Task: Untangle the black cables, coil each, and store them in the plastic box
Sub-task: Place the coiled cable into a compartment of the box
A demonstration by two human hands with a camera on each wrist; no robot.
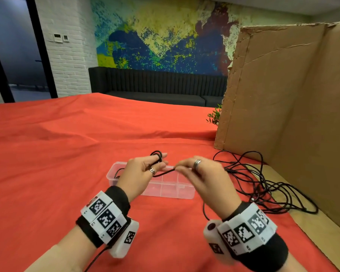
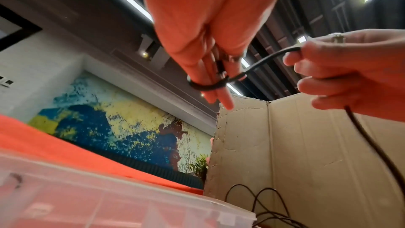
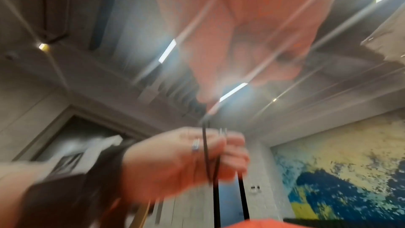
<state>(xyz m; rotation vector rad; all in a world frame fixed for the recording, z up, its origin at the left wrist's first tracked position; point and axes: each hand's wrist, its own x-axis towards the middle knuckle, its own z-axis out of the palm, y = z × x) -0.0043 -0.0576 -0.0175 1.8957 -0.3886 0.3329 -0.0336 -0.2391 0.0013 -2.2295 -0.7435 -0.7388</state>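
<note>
A thin black cable is wound in small loops round the two straight fingers of my left hand, whose thumb presses the cable's end against them. The wrap on my left hand shows plainly in the left wrist view. My right hand pinches the same cable a little to the right and holds it taut above the clear plastic box. From there the cable drops to a loose tangle of black cables on the right. In the blurred right wrist view, the cable crosses my left hand.
A red cloth covers the table. A tall cardboard sheet stands at the right, behind the tangle. A short bit of black cable lies in the box's left end. A small green plant peeks out by the cardboard.
</note>
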